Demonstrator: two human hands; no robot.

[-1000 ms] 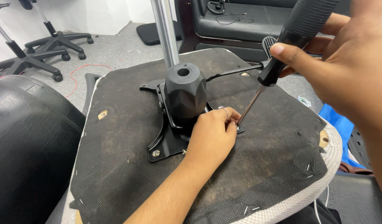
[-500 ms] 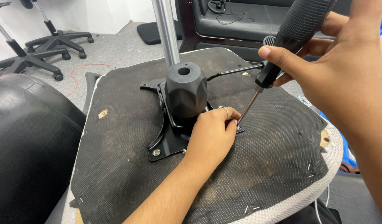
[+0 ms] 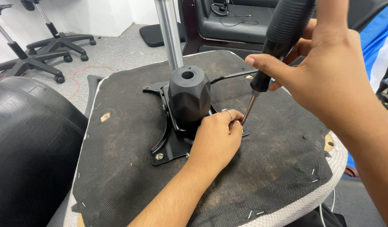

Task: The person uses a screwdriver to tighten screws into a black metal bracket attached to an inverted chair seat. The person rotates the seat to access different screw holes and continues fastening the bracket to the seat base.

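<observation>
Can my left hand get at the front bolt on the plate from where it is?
Probably yes. The left hand rests on the plate, and the bolt sits uncovered at the near corner, with nothing between them.

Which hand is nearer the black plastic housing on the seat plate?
Left. The left hand rests just beside the black housing; the right hand holds the screwdriver farther off, up right.

The right hand (image 3: 328,71) now sits a little lower and nearer the head camera than a second ago, its thumb stretched further across the black handle of the screwdriver (image 3: 282,38). The handle stands steeper, while the metal tip stays at the plate corner beside the left hand (image 3: 217,138). The left hand barely shifts.
</observation>
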